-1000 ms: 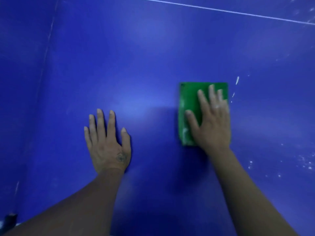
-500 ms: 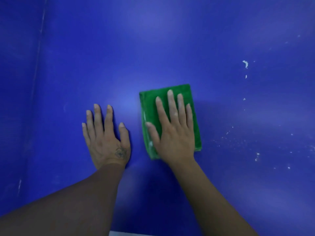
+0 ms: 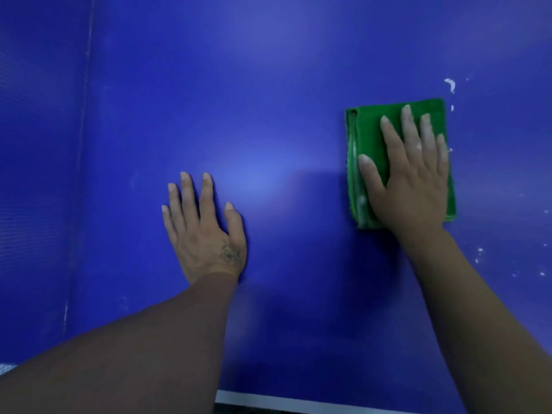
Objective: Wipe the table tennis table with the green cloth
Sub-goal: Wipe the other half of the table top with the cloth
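Right hand [image 3: 413, 180] flat, grip open, pressing green cloth [image 3: 369, 138]; left hand [image 3: 206, 234] open on table [image 3: 268, 85].

White specks [image 3: 480, 254] scattered at right; larger white smear [image 3: 450, 84] upper right.

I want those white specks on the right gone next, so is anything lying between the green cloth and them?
Nothing visible does. The green cloth lies flat under the right hand, and only bare blue table separates its right edge from the white specks. The left hand rests flat on the opposite side.
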Motion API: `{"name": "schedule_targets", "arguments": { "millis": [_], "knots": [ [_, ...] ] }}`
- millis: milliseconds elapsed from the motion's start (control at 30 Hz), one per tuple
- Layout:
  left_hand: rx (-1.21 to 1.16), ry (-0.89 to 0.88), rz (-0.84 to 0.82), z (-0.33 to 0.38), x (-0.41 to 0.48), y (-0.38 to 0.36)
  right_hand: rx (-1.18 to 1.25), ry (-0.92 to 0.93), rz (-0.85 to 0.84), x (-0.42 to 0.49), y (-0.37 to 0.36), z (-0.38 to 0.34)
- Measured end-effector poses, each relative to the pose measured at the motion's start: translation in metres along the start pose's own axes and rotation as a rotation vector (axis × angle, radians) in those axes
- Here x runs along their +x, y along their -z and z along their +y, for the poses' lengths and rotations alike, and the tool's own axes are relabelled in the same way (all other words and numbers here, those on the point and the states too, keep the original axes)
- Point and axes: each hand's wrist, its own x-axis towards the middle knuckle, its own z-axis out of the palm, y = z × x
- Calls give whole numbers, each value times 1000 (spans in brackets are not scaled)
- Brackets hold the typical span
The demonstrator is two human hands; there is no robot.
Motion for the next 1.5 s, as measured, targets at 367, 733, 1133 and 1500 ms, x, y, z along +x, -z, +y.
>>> {"name": "schedule_targets", "arguments": {
  "millis": [367,733,1133,1500],
  "knots": [
    [9,-2,-42,0,-4,2,48,103,-66,-151,3,-51],
    [-6,-19,-66,-6,-8,5,29,77,-104,-74,20,-7],
    [17,-28,-161,-4,-6,7,119,103,-133,-259,32,-46],
    [22,-10,-134,-3,-7,6,43,261,-107,-156,33,47]
  ]
}}
